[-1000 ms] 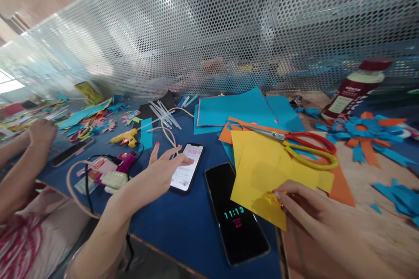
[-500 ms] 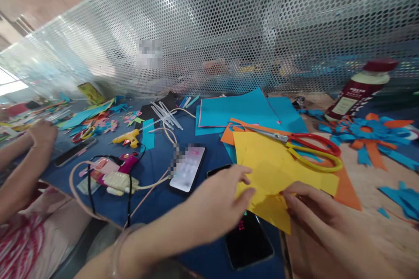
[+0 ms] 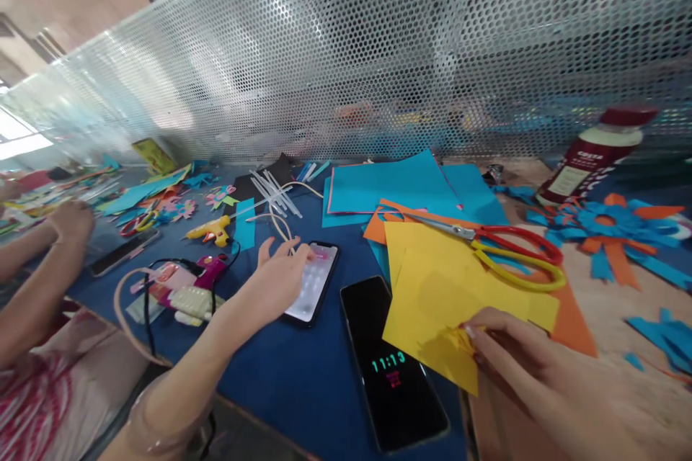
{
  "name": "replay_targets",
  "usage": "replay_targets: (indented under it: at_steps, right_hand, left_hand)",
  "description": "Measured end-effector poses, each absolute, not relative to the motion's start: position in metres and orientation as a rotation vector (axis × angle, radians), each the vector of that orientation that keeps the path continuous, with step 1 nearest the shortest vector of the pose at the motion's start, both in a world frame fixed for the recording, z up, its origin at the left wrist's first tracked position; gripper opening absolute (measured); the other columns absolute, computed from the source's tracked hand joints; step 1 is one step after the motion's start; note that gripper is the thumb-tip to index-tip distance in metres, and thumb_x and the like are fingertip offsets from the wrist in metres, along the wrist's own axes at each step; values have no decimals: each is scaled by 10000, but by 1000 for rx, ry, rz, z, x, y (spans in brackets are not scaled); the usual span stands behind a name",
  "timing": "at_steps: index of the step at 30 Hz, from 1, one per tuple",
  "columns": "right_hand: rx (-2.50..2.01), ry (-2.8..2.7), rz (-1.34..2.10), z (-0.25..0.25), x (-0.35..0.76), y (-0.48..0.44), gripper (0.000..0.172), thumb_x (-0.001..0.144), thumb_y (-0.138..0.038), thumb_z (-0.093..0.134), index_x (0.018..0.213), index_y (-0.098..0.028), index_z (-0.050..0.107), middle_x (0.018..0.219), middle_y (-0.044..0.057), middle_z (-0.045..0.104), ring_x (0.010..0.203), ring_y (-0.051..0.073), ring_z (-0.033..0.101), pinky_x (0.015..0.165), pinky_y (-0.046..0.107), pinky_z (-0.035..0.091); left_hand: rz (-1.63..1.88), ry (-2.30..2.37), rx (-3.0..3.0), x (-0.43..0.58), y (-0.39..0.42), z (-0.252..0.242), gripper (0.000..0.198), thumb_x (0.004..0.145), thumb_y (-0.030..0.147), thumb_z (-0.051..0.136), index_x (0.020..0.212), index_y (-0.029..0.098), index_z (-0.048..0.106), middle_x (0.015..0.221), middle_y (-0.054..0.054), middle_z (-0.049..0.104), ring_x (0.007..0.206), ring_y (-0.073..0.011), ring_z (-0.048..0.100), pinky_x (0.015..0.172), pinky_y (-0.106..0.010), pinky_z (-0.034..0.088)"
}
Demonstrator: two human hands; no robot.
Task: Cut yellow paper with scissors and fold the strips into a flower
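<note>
My left hand (image 3: 278, 277) is over the lit white phone (image 3: 316, 284), fingers apart, fingertips at its upper left edge. With thumb and index finger pinched, my right hand (image 3: 533, 356) holds a small crumpled yellow paper piece (image 3: 460, 338) above the yellow sheets (image 3: 427, 288). A dark phone (image 3: 386, 374) showing 11:13 lies left of those sheets. Scissors (image 3: 519, 256) with one red and one yellow handle rest on the sheets, blades pointing left. Orange paper (image 3: 576, 320) sticks out beneath the yellow.
Blue sheets (image 3: 383, 184) lie behind. At the right stand a bottle (image 3: 589, 158) and blue-orange paper flowers (image 3: 605, 220). Left are a yellow glue gun (image 3: 210, 230), cables, a pink gadget and another person's arms (image 3: 54, 266). A perforated metal screen (image 3: 378, 50) closes the back.
My left hand has moved left from the yellow paper to the lit phone, uncovering the dark phone. My right hand stays near the yellow sheets, where the small yellow piece now shows at its fingertips.
</note>
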State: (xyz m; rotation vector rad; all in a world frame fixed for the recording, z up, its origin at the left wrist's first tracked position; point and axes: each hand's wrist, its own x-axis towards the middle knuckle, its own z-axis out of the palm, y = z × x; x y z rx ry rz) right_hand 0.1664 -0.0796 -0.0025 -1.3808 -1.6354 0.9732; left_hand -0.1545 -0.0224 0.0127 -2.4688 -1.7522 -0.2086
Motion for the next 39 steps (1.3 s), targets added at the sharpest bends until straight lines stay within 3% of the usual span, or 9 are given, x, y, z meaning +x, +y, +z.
replay_targets:
  at_steps: [7, 10, 13, 20, 24, 28, 32, 39]
  right_hand:
    - [-1415, -1693, 900, -10, 169, -78, 180, 810, -378, 506, 731, -243, 596, 772, 4, 666, 685, 162, 611, 598, 227, 497]
    - [-1415, -1690, 894, -11, 168, -78, 192, 806, -388, 504, 723, -243, 598, 768, 0, 670, 674, 160, 617, 583, 220, 502]
    - [-1406, -1675, 889, -12, 168, -77, 194, 805, -390, 502, 721, -242, 597, 774, 2, 670, 684, 162, 618, 575, 217, 501]
    - [-1400, -1700, 907, -13, 169, -79, 196, 818, -382, 500, 730, -229, 584, 764, 2, 650, 699, 153, 608, 599, 217, 482]
    - [-1398, -1683, 927, -15, 169, -78, 193, 817, -381, 503, 738, -223, 581, 786, 10, 649, 728, 162, 607, 621, 227, 482]
    - [-1400, -1700, 947, -18, 169, -79, 205, 833, -388, 487, 759, -220, 577, 804, 19, 645, 748, 171, 602, 618, 236, 475]
    - [-1397, -1681, 956, -16, 167, -80, 213, 832, -392, 478, 749, -219, 572, 791, 19, 640, 744, 172, 603, 600, 236, 471]
    - [-1396, -1716, 952, -16, 168, -78, 213, 838, -396, 484, 735, -232, 573, 762, 4, 642, 699, 156, 601, 582, 217, 475]
  left_hand:
    - [-262, -1782, -2482, -144, -61, 26, 420, 759, 11, 280, 1046, 200, 521, 1155, -43, 616, 1282, -174, 358, 1097, -491, 57]
    - [-302, -1778, -2486, -142, -80, 23, 407, 768, 13, 271, 984, 220, 547, 1187, -33, 606, 1245, -158, 416, 1101, -481, 38]
    - [-337, -1783, -2424, -146, -95, 12, 369, 774, 28, 299, 911, 237, 569, 1094, -14, 656, 1202, -162, 471, 1100, -493, 34]
    - [-407, -1802, -2369, -149, -104, 2, 368, 752, 28, 318, 896, 236, 585, 1100, -29, 657, 1156, -179, 517, 1096, -510, 62]
    - [-415, -1813, -2344, -147, -101, 6, 380, 789, 48, 308, 984, 247, 567, 1100, -25, 645, 1149, -185, 510, 1079, -502, 148]
    - [-489, -1795, -2204, -140, -93, 0, 363, 813, 206, 441, 1165, 256, 511, 1234, -67, 546, 1274, -262, 361, 1083, -521, 149]
    - [-416, -1781, -2172, -132, -84, -14, 424, 781, 329, 537, 1201, 278, 514, 1435, -79, 316, 1357, -360, 136, 1061, -618, 59]
    - [-350, -1809, -2198, -130, -83, -18, 415, 781, 345, 556, 1195, 321, 542, 1480, -63, 200, 1352, -419, 48, 997, -708, -10]
